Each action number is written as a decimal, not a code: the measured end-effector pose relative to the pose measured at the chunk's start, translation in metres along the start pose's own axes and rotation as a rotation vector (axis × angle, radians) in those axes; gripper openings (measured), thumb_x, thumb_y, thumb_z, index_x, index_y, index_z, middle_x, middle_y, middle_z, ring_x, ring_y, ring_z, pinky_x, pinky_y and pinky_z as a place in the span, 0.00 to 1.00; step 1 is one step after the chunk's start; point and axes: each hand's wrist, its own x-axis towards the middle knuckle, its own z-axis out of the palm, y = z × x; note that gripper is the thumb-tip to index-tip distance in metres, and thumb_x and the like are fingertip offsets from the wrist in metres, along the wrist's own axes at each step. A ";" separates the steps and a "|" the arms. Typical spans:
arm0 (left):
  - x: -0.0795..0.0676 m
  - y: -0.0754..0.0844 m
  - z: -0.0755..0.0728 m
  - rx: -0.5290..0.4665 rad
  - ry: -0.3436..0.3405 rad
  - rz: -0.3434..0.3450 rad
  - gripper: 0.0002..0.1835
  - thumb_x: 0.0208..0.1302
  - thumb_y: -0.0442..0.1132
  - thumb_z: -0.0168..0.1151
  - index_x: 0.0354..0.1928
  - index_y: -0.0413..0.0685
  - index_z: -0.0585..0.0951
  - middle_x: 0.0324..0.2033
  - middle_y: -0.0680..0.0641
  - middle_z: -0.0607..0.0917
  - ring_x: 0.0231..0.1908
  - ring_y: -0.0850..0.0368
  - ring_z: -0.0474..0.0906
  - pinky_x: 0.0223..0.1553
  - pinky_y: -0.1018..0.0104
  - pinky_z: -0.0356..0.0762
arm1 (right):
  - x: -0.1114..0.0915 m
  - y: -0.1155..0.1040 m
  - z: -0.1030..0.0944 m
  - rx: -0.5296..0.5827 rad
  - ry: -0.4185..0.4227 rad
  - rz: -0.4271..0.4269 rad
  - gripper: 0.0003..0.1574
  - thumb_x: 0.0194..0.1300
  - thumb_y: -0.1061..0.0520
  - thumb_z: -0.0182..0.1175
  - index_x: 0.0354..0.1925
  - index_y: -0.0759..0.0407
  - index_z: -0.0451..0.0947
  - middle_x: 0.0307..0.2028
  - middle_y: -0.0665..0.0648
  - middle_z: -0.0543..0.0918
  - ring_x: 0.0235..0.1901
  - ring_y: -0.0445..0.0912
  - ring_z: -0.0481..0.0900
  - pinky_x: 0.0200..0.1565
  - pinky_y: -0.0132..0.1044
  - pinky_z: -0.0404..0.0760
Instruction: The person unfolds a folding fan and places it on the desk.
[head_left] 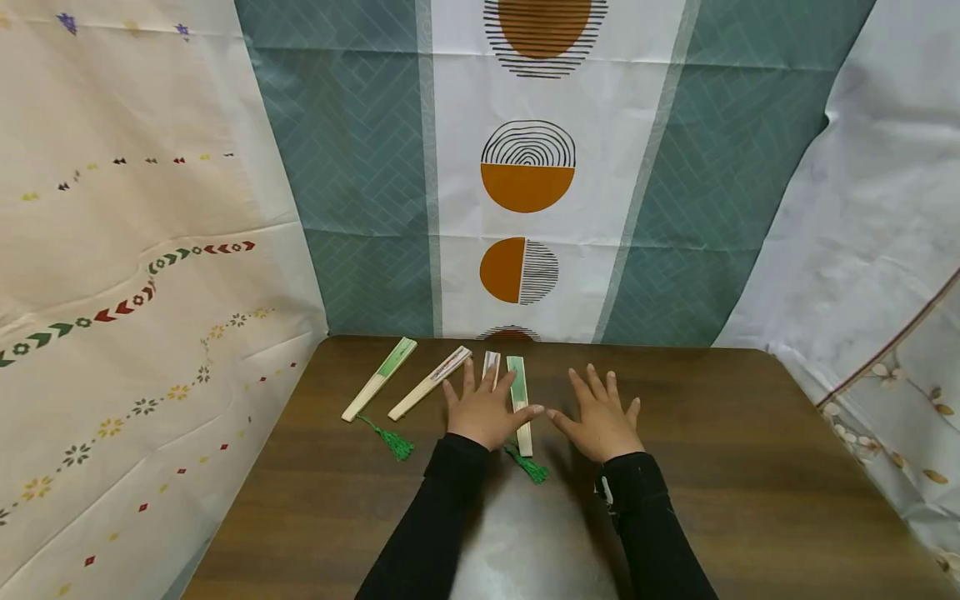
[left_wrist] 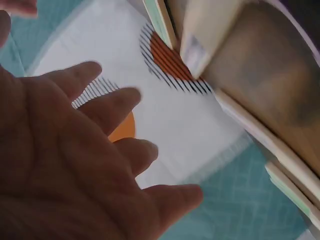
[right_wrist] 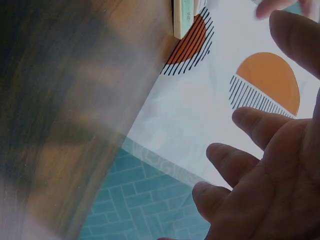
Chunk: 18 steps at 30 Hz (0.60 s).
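Several folded hand fans lie on the wooden table. At the far left is a green-topped fan (head_left: 380,378) with a green tassel (head_left: 397,443); beside it lies a pale fan (head_left: 431,383) with reddish markings. My left hand (head_left: 483,412), fingers spread, is over another pale fan (head_left: 491,360) and hides its lower part. Close to its thumb lies a second green-topped fan (head_left: 519,377), whose tassel (head_left: 531,468) trails towards me. To the right of that fan, my right hand (head_left: 600,423) is spread too, holding nothing. Both palms show raised off the table in the wrist views.
The brown table (head_left: 720,467) extends to the right of the hands. A patterned cloth (head_left: 367,167) hangs right behind its far edge. White cloths with prints hang on the left (head_left: 135,350) and right (head_left: 862,250).
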 end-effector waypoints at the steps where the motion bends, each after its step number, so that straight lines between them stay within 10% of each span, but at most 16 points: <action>1: 0.003 0.003 0.004 0.018 -0.018 0.008 0.47 0.79 0.79 0.54 0.89 0.65 0.67 0.90 0.43 0.64 0.93 0.32 0.43 0.88 0.15 0.46 | 0.000 0.000 -0.001 -0.006 -0.001 0.002 0.56 0.82 0.35 0.67 0.92 0.55 0.56 0.92 0.71 0.50 0.91 0.77 0.38 0.78 0.95 0.36; 12: 0.035 -0.008 0.072 0.124 -0.141 0.038 0.38 0.76 0.75 0.64 0.80 0.68 0.80 0.87 0.49 0.72 0.93 0.34 0.47 0.88 0.16 0.49 | -0.002 -0.003 0.003 -0.017 -0.032 0.029 0.52 0.84 0.43 0.66 0.92 0.53 0.56 0.92 0.69 0.50 0.91 0.74 0.37 0.80 0.93 0.36; 18: 0.047 -0.005 0.084 0.166 -0.034 0.113 0.24 0.72 0.67 0.75 0.55 0.59 0.95 0.68 0.47 0.89 0.79 0.37 0.76 0.75 0.30 0.82 | 0.001 0.000 0.002 -0.029 -0.017 0.021 0.53 0.83 0.42 0.68 0.92 0.52 0.57 0.92 0.69 0.51 0.91 0.74 0.38 0.80 0.93 0.36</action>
